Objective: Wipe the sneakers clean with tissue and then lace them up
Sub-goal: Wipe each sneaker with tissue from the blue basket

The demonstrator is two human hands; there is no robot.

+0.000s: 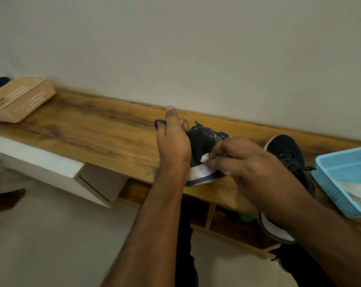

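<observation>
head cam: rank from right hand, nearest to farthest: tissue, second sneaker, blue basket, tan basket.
From the right hand:
1. tissue, pinched in its fingers
2. second sneaker, just right of it
3. blue basket, far right
4. tan basket, far left end of the shelf

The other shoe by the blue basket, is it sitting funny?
Yes. The second sneaker lies on the wooden shelf with its heel poking out past the front edge, behind the right hand, so a nudge might tip it off.
</observation>
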